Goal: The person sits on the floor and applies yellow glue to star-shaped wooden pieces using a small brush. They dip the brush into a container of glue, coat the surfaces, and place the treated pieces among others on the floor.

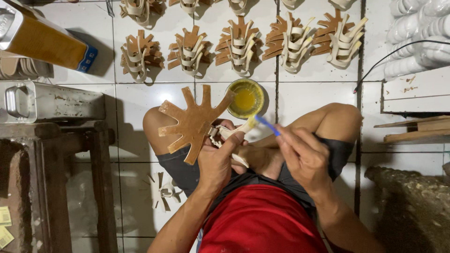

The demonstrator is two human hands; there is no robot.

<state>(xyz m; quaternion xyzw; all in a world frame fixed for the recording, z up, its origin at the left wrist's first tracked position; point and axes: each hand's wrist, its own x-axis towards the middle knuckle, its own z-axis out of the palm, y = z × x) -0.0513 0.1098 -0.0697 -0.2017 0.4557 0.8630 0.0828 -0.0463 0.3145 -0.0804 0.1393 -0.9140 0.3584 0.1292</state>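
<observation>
A round bowl sits on the white tiled floor, and it holds yellow glue pooled at its middle. Everything else is placed from this bowl.

Just left of the bowl and below it, the left hand grips a bundle of shoe upper pieces: a brown cutout with finger-like strips fanning out, and pale straps pinched under the thumb. The cutout's flat brown face looks up at the camera; its long axis runs from lower left up toward the bowl, and one strip tip touches or overlaps the bowl's rim. The pale straps point right, toward the brush.

Below and right of the bowl, the right hand pinches a blue-handled brush. The brush slants up-left, its yellow-coated tip resting on the end of the pale straps, just under the bowl.

Beyond the bowl, rows of finished brown-and-pale pieces lie on the floor. Far left of the bowl stands a metal can on a wooden stand.
</observation>
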